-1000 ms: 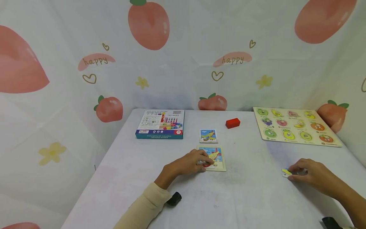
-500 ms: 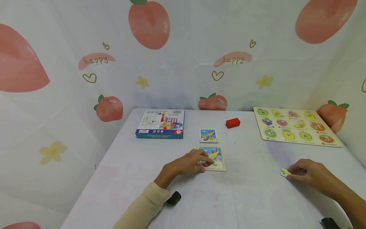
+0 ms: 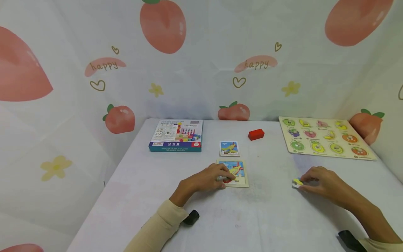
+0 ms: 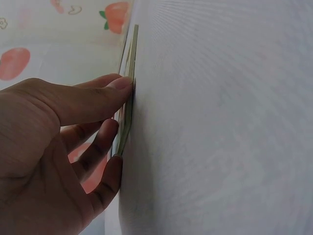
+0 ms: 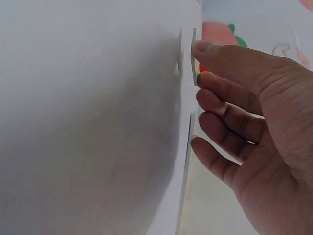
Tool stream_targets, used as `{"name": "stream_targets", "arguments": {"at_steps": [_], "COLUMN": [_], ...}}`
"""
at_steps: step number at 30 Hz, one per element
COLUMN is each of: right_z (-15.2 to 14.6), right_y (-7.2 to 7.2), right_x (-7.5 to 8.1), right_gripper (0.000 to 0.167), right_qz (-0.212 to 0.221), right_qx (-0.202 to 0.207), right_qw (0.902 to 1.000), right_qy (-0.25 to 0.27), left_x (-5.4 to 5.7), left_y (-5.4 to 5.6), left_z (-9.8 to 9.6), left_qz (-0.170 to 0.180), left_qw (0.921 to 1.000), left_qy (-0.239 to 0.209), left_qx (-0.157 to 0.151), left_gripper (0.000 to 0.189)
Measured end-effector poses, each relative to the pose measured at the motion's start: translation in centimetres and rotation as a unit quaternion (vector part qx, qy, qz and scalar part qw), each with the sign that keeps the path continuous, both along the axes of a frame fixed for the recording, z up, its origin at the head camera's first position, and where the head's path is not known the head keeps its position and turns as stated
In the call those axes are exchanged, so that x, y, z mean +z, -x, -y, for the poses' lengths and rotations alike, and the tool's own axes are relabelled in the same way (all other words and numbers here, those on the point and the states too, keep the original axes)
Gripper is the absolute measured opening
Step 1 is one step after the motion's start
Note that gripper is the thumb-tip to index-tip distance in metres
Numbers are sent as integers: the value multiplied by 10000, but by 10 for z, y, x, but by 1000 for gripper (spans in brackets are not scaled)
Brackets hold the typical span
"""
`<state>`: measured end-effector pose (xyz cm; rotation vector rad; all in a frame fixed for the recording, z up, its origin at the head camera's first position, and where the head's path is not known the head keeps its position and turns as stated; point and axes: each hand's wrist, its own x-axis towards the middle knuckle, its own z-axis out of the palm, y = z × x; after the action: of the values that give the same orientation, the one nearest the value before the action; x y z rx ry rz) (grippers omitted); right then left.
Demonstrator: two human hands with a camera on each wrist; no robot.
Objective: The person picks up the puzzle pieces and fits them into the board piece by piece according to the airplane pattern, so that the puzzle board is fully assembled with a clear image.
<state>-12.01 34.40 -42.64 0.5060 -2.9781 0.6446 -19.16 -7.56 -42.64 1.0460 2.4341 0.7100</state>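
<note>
My left hand [image 3: 209, 177] holds a small wooden jigsaw board [image 3: 241, 182] at its near left side, fingers over the picture and thumb at the near edge. A yellow plane on blue sky shows on it; the hand hides its left part. In the left wrist view the board [image 4: 129, 110] appears edge-on, with thumb and little finger touching it. Off to the right, my right hand [image 3: 325, 183] pinches a yellow and white jigsaw piece [image 3: 297, 183] between thumb and fingers. Seen edge-on in the right wrist view, the piece [image 5: 194, 61] is raised off the table.
Just behind the board lies a small square plane picture [image 3: 229, 148]. A red block [image 3: 256, 134] sits farther back. A bead-set box [image 3: 176, 136] occupies the back left, a fruit puzzle board [image 3: 327, 140] the back right. A printed cloth [image 3: 195, 77] hangs behind the table.
My right hand has moved left and slightly away from me, carrying the jigsaw piece nearer to the board. The left hand and the board have stayed in place.
</note>
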Motion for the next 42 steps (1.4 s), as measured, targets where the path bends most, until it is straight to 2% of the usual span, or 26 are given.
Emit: {"name": "stream_targets", "arguments": {"at_steps": [10, 16, 23, 35, 42], "right_z": [52, 80, 107, 142, 152], "right_y": [20, 36, 48, 53, 53], "right_x": [12, 14, 13, 9, 5], "right_gripper": [19, 17, 21, 22, 17], "right_qz": [131, 471, 580, 826, 678], "right_qx": [623, 769, 978, 1115, 1318], "right_qw": [9980, 9959, 9934, 9899, 9886], "right_qy": [37, 89, 123, 277, 274], "left_x": [1, 3, 3, 0, -1], "left_y": [2, 2, 2, 2, 2], "left_z": [1, 0, 0, -1, -1], "left_qz": [82, 172, 192, 107, -3], "left_qw": [9999, 9997, 9997, 9999, 10000], "left_qy": [-82, -48, -30, -61, -66], "left_qx": [68, 155, 156, 50, -4], "left_gripper": [40, 40, 40, 39, 39]}}
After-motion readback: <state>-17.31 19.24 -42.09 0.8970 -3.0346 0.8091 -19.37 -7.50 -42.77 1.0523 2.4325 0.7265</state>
